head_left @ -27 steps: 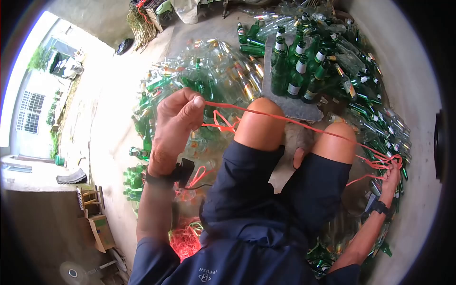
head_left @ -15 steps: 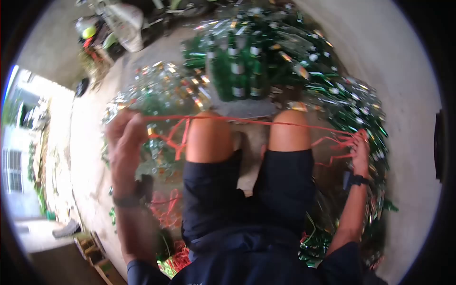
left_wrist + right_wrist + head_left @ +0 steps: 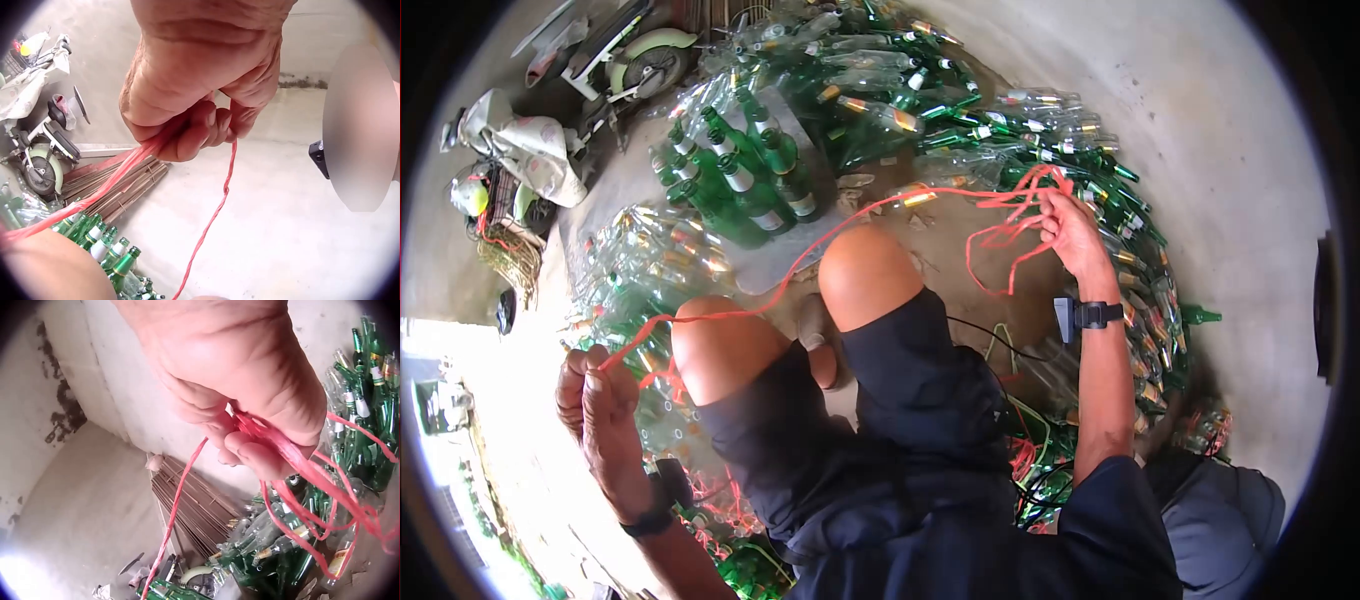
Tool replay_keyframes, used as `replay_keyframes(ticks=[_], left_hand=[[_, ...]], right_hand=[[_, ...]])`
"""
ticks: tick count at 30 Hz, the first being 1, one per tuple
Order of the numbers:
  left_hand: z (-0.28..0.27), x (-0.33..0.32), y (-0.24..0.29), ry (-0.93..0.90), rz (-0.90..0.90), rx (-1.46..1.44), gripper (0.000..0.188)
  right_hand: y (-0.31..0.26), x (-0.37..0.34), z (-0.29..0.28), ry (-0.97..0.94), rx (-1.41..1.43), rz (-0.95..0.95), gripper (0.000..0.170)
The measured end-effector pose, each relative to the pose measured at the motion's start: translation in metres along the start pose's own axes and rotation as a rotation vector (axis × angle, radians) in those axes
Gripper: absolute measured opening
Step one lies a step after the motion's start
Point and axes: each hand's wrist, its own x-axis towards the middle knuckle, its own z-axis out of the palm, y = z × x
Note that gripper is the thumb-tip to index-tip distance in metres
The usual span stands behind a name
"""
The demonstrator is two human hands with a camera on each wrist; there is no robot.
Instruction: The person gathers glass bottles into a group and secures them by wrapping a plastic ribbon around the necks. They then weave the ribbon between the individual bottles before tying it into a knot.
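Observation:
A red plastic cord [image 3: 797,262] runs slackly across the person's knees from one hand to the other. At lower left in the head view, the left hand [image 3: 605,415] pinches one end, with a short piece hanging beside it. The left wrist view shows that hand [image 3: 203,75] with its fingers curled round the cord [image 3: 112,181]. Farther up at the right, the right hand [image 3: 1075,235] grips several loose loops of the cord. In the right wrist view the right hand [image 3: 237,381] is curled round the strands, and loops [image 3: 312,481] dangle beside the fingers.
Upright green bottles [image 3: 745,185] stand on a grey slab [image 3: 800,240] before the knees. Loose bottles [image 3: 880,70] lie heaped in an arc along the wall [image 3: 1200,200]. Clear bottles [image 3: 635,250] lie at the left. A scooter [image 3: 640,65] and a white sack [image 3: 525,150] are at upper left.
The head view has swung round. The left hand has gone lower and farther left in it, the right hand higher. The cord, nearly straight before, now sags in a curve.

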Motion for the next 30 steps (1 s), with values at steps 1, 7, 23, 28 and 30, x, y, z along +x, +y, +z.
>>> replay_keyframes(ticks=[1, 7, 23, 28, 30], left_hand=[[0.005, 0.0, -0.001, -0.005, 0.01, 0.02, 0.021], [0.026, -0.004, -0.011, -0.036, -0.001, 0.097, 0.021], [0.112, -0.001, 0.004, -0.192, -0.126, 0.325, 0.014], [0.123, 0.003, -0.013, -0.338, -0.209, 0.311, 0.013], [0.13, 0.005, -0.01, -0.419, -0.172, 0.264, 0.014]], right_hand=[[0.001, 0.004, -0.005, -0.057, -0.005, -0.014, 0.018], [0.038, 0.021, -0.029, 0.083, -0.683, -0.065, 0.029], [0.016, -0.049, 0.053, -0.121, -0.705, -0.597, 0.028], [-0.026, -0.121, 0.177, -0.509, -0.86, -0.953, 0.049], [-0.01, -0.128, 0.209, -0.606, -0.71, -1.03, 0.035]])
